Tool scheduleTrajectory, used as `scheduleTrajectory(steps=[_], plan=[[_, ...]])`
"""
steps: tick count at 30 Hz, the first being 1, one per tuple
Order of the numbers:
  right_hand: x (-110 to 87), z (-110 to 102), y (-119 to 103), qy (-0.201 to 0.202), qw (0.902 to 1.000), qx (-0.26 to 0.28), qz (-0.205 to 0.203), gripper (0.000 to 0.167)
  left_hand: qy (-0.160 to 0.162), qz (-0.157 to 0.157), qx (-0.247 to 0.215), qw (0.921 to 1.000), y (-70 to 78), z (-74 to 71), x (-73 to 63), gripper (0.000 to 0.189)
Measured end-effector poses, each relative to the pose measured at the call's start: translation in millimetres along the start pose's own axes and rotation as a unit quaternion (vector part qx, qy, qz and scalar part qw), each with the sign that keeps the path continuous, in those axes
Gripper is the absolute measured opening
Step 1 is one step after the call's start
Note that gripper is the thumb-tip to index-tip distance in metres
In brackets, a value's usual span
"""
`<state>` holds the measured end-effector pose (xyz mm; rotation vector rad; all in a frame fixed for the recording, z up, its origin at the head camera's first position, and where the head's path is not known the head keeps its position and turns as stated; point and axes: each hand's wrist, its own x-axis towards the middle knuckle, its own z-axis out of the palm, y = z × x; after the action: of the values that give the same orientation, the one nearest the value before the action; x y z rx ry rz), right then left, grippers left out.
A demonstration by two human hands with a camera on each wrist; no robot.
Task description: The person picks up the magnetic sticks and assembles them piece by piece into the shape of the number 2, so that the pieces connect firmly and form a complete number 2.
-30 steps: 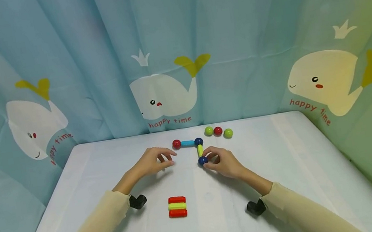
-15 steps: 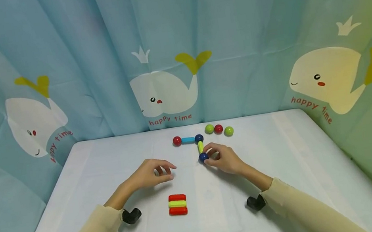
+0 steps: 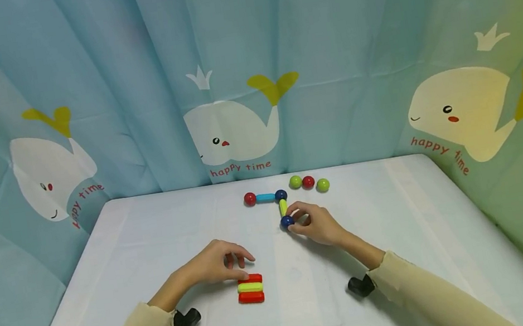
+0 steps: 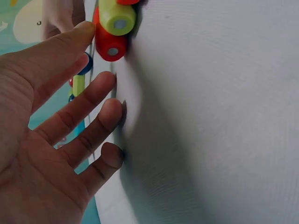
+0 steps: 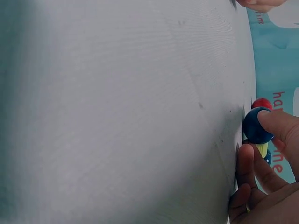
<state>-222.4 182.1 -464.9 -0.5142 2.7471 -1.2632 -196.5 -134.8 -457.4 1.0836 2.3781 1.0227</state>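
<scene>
My right hand (image 3: 317,225) pinches a dark blue ball (image 3: 287,222) with thumb and fingers; the right wrist view shows the thumb on the ball (image 5: 257,126). A yellow-green magnetic rod (image 3: 283,207) runs from it to another dark blue ball (image 3: 280,195). From there a light blue rod (image 3: 265,198) leads to a red ball (image 3: 249,199). My left hand (image 3: 216,261) is beside a stack-like row of rods: a red rod (image 3: 255,278), a yellow-green rod (image 3: 250,287) and another red rod (image 3: 251,297). Its thumb tip is at the far red rod (image 4: 111,49), its other fingers spread loosely.
Two green balls, one at the left (image 3: 295,182) and one at the right (image 3: 323,185), lie at the table's back with a red ball (image 3: 308,182) between them. A whale-print curtain (image 3: 337,61) stands behind the white table (image 3: 378,196).
My left hand has drawn back from beside the joined pieces toward the near row of rods, its thumb reaching the far red one. My right hand keeps its pinch on the blue ball.
</scene>
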Motion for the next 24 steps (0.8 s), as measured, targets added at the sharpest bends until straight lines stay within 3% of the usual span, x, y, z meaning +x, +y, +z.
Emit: scheduleTrajectory(steps=[10,18,24], plan=[[-0.4,0.9,-0.2,0.004,1.0,-0.004,-0.001,0.025,-0.019,0.011,0.009,0.9997,3.3,4.5,0.9,0.026],[-0.4,1.4,1.3,0.005,0.9999,-0.003,-0.011,0.026,0.016,0.016,0.058,0.9981,-3.4,5.8,4.5,0.014],[-1.3,1.6,1.9,0.006,0.9999,-0.003,-0.013,0.025,0.02,0.01,0.074,0.997,-6.0,4.2,6.0,0.011]])
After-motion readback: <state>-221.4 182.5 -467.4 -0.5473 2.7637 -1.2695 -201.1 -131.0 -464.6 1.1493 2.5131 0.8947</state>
